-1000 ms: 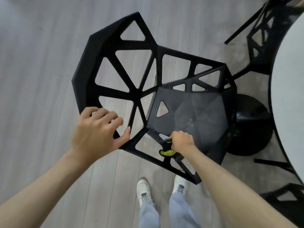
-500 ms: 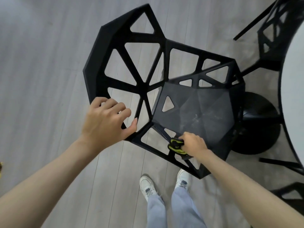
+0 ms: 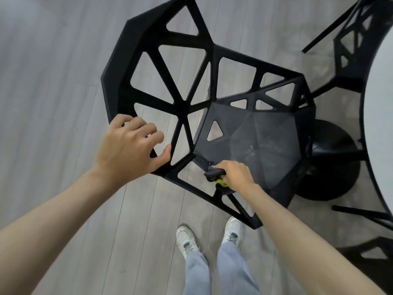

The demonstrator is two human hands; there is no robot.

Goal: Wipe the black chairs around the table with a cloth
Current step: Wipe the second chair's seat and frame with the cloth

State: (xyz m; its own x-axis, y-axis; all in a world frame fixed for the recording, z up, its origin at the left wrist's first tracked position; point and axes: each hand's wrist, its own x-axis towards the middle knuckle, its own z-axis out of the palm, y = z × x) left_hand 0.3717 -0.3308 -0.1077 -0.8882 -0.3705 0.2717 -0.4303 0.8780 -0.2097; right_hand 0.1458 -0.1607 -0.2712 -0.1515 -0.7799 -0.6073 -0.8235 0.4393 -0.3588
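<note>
A black chair (image 3: 185, 105) with a geometric cut-out back and arms fills the middle of the head view, seen from above. My left hand (image 3: 127, 145) grips the top rim of its backrest, fingers curled over the edge. My right hand (image 3: 235, 174) holds a dark cloth with a yellow-green patch (image 3: 217, 177) and presses it against the near armrest strut beside the dusty grey seat (image 3: 255, 141).
A round white table (image 3: 380, 116) with a black disc base (image 3: 331, 160) stands at the right. Another black chair (image 3: 350, 39) sits at the upper right, and part of a third (image 3: 370, 250) at the lower right. My white shoes (image 3: 187, 241) stand on grey plank floor.
My right hand has slid the cloth along the near armrest strut, towards its lower end. My left hand keeps its grip on the backrest. My view has shifted slightly left.
</note>
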